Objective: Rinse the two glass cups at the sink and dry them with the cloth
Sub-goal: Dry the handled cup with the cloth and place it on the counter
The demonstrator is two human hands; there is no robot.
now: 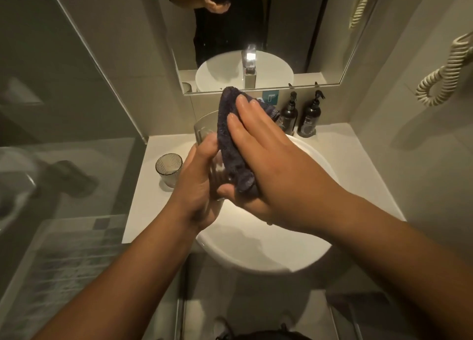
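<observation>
Over the white round sink (258, 247) my left hand (197, 183) grips a clear ribbed glass cup (204, 127), tilted with its rim up and left. My right hand (271, 165) presses a dark cloth (230, 145) flat against the cup's side, fingers spread over the cloth. The cloth hides most of the cup. The second glass cup (169, 169) stands upright on the white counter (151, 201) to the left of the sink, apart from both hands.
Two dark pump bottles (311, 118) stand at the counter's back right. A mirror (245, 32) hangs behind, reflecting the tap. A glass shower panel (76, 109) borders the counter's left edge. A coiled cord (440, 76) hangs on the right wall.
</observation>
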